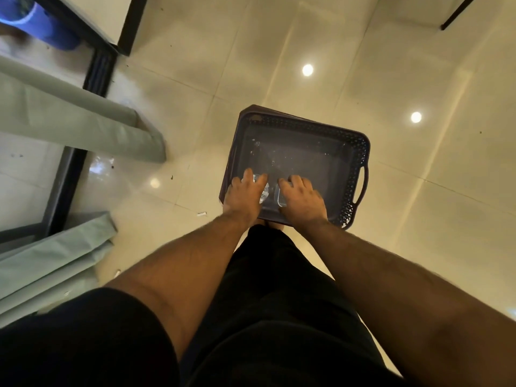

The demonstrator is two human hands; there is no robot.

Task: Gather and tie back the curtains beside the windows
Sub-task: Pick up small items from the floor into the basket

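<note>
A dark purple plastic basket point(354, 152) with perforated walls sits on the tiled floor in front of me. Both my hands reach into its near end. My left hand point(245, 192) curls its fingers over a clear plastic piece point(264, 192) on the basket's bottom. My right hand point(303, 195) curls over a second clear piece point(280, 197), whose looped edge shows beside the thumb. Pale green curtains hang at the left: one gathered fold point(83, 127) further off and another point(55, 258) close to my left side, both loose.
Black window frames point(99, 71) run along the left beside the curtains. A blue object point(42, 23) lies at the top left. Small scraps point(201, 214) dot the glossy cream floor tiles. My dark shorts fill the bottom of the view.
</note>
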